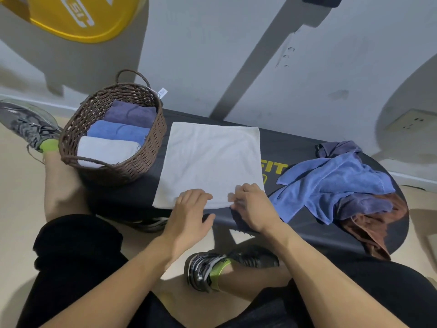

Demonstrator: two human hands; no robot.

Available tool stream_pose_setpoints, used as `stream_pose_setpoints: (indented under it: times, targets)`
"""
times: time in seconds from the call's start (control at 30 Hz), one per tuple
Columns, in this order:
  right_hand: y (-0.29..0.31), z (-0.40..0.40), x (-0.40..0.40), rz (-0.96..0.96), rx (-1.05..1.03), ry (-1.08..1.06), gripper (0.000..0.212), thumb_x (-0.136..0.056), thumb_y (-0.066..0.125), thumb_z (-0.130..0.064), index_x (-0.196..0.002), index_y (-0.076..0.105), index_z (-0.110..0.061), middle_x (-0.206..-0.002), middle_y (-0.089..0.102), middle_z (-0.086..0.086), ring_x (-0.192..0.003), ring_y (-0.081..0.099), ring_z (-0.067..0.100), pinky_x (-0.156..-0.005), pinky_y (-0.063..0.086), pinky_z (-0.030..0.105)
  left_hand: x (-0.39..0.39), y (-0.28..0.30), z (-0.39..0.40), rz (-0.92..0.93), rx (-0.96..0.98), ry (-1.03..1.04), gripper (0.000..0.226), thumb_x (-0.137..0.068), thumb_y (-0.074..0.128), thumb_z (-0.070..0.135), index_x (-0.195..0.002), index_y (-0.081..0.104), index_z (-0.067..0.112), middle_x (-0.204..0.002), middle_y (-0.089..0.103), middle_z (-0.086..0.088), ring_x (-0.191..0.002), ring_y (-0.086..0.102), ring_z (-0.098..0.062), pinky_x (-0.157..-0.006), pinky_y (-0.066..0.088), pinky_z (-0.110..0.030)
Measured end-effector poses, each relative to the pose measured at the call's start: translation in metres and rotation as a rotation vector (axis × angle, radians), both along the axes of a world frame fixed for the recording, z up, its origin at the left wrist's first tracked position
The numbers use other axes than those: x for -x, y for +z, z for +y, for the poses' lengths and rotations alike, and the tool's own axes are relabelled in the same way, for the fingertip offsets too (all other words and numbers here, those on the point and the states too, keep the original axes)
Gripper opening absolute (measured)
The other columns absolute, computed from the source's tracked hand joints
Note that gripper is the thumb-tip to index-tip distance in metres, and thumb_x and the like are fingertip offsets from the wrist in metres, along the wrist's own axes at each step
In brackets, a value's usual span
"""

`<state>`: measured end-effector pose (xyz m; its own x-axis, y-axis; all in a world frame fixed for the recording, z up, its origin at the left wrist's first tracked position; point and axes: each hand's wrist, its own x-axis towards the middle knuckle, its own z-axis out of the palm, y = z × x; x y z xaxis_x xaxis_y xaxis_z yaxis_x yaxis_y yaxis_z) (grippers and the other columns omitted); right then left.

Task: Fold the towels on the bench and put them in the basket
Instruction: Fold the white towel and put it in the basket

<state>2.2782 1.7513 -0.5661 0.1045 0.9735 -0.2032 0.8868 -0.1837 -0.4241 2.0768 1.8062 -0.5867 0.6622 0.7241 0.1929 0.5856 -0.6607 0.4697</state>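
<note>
Yellow disc [71, 17], wall socket [412, 121]

This looks like a gym. A black padded workout bench [295, 147] with yellow "FIT" lettering stands by a grey wall, a yellow weight plate [78, 17] is nearby, and the person wears sport shoes [227, 266].

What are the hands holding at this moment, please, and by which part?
Both hands, left hand and right hand, are on the white towel at its near edge; the right fingers seem to pinch it.
</note>
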Motion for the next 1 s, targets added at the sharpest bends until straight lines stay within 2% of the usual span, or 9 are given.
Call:
stream_pose_setpoints:
  times: [0.1, 0.27, 0.4, 0.53, 0.6, 0.67, 0.8, 0.9, 1.0]
  targets:
    - [0.005, -0.001, -0.001, -0.029, -0.030, 0.030, 0.014, -0.096, 0.057, -0.022, -0.101, 0.069, -0.016, -0.109, 0.059, -0.001, -0.106, 0.047, 0.024, -0.088, 0.040, 0.039, -0.008, -0.011, 0.002, 0.099, 0.010, 0.020, 0.041, -0.083, 0.073, 0.030, -0.119, 0.064, 0.013, -0.116, 0.062, -0.002, -0.110, 0.056, -0.025, -0.092, 0.045, -0.040]
    - [0.005, -0.007, -0.005, -0.088, 0.020, 0.093, 0.018, -0.090, 0.063, -0.034, -0.097, 0.070, -0.019, -0.116, 0.060, -0.006, -0.113, 0.047, 0.024, -0.092, 0.041, 0.037, 0.002, -0.017, 0.016, -0.033, -0.028, -0.027, 0.030, -0.075, 0.083, 0.013, -0.103, 0.074, 0.011, -0.100, 0.067, -0.003, -0.092, 0.063, -0.026, -0.076, 0.051, -0.040]
    - [0.001, -0.011, 0.001, -0.033, -0.001, 0.073, 0.061, -0.078, 0.073, -0.052, -0.131, 0.059, -0.026, -0.133, 0.051, -0.005, -0.126, 0.039, 0.020, -0.102, 0.035, 0.037, 0.002, -0.011, 0.026, -0.019, -0.014, -0.076, 0.010, -0.085, 0.074, 0.013, -0.094, 0.075, 0.012, -0.093, 0.066, -0.001, -0.087, 0.060, -0.025, -0.076, 0.047, -0.038]
    - [-0.002, -0.008, 0.006, -0.075, 0.014, 0.112, 0.059, -0.082, 0.071, -0.048, -0.132, 0.058, -0.020, -0.142, 0.047, -0.002, -0.134, 0.035, 0.020, -0.105, 0.032, 0.034, -0.002, 0.000, 0.037, 0.049, 0.107, -0.098, 0.014, -0.096, 0.059, 0.019, -0.089, 0.067, 0.010, -0.084, 0.063, -0.005, -0.083, 0.056, -0.027, -0.078, 0.042, -0.036]
    - [0.000, -0.006, 0.004, -0.045, -0.008, 0.057, 0.041, -0.090, 0.065, -0.039, -0.123, 0.065, -0.016, -0.139, 0.053, -0.001, -0.132, 0.041, 0.021, -0.103, 0.037, 0.034, 0.000, 0.005, 0.039, 0.057, 0.190, -0.123, 0.017, -0.098, 0.056, 0.021, -0.088, 0.064, 0.009, -0.081, 0.060, -0.005, -0.078, 0.055, -0.025, -0.074, 0.045, -0.040]
    - [0.005, -0.004, 0.001, -0.013, -0.009, -0.007, 0.027, -0.096, 0.058, -0.034, -0.109, 0.069, -0.013, -0.124, 0.063, 0.002, -0.120, 0.051, 0.024, -0.095, 0.044, 0.036, 0.004, 0.007, 0.039, 0.078, 0.281, -0.137, 0.020, -0.099, 0.055, 0.028, -0.087, 0.060, 0.013, -0.077, 0.057, 0.000, -0.073, 0.053, -0.022, -0.069, 0.045, -0.040]
    - [0.019, 0.000, -0.004, -0.041, 0.094, -0.068, 0.024, -0.101, 0.049, -0.032, -0.090, 0.051, -0.010, -0.091, 0.065, 0.014, -0.088, 0.059, 0.038, -0.070, 0.048, 0.043, 0.024, 0.009, 0.039, 0.171, 0.339, -0.148, 0.025, -0.084, 0.072, 0.042, -0.097, 0.061, 0.024, -0.081, 0.056, 0.011, -0.077, 0.054, -0.015, -0.068, 0.044, -0.034]
    - [0.032, -0.002, -0.012, -0.044, 0.139, -0.068, 0.027, -0.101, 0.049, -0.035, -0.091, 0.051, -0.010, -0.089, 0.066, 0.015, -0.082, 0.059, 0.038, -0.066, 0.045, 0.041, 0.044, 0.011, 0.040, 0.286, 0.212, -0.147, 0.018, -0.085, 0.073, 0.030, -0.098, 0.067, 0.021, -0.091, 0.055, 0.005, -0.086, 0.059, -0.020, -0.073, 0.048, -0.036]
    - [0.039, -0.006, -0.014, -0.009, 0.221, -0.027, 0.032, -0.100, 0.052, -0.038, -0.090, 0.055, -0.007, -0.092, 0.065, 0.014, -0.084, 0.057, 0.034, -0.067, 0.040, 0.037, 0.067, 0.018, 0.042, 0.114, 0.209, -0.141, 0.007, -0.083, 0.074, 0.014, -0.081, 0.070, 0.009, -0.086, 0.060, -0.002, -0.083, 0.058, -0.024, -0.075, 0.048, -0.042]
